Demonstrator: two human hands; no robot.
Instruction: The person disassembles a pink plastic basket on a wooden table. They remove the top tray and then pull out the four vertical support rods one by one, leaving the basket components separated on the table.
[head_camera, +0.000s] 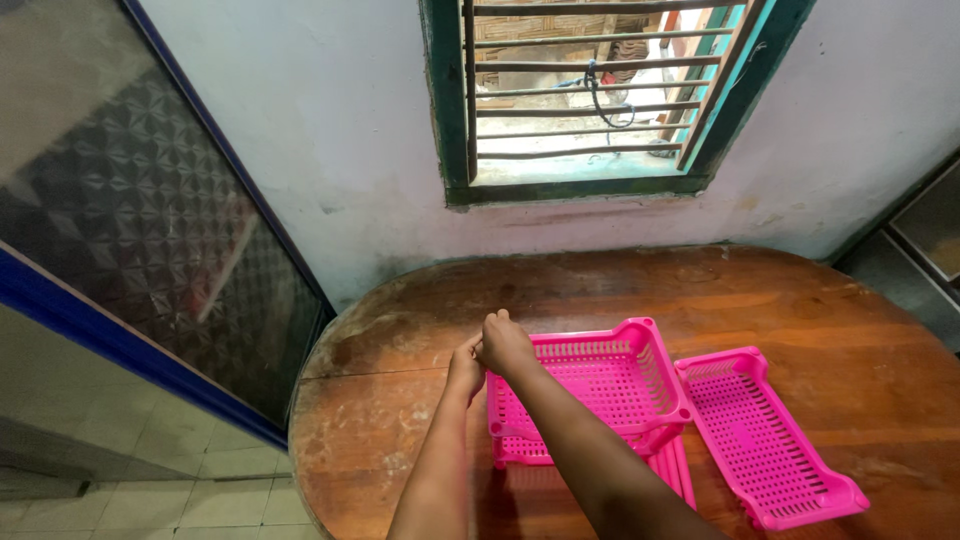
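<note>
A worn round wooden table (400, 400) stands under a barred window (590, 90); both hands, left hand (466, 362) and right hand (505, 343), pinch fingers together at the pink basket (600, 385) corner.

Oval wooden table (420, 330), reddish-brown top, worn and scuffed pale along the near-left edge, set against the wall. On it: a stack of bright pink perforated plastic trays (600, 385), uppermost tilted. Just beside it to the right, a single pink perforated plastic tray (765, 440) lies flat, angled.
</note>
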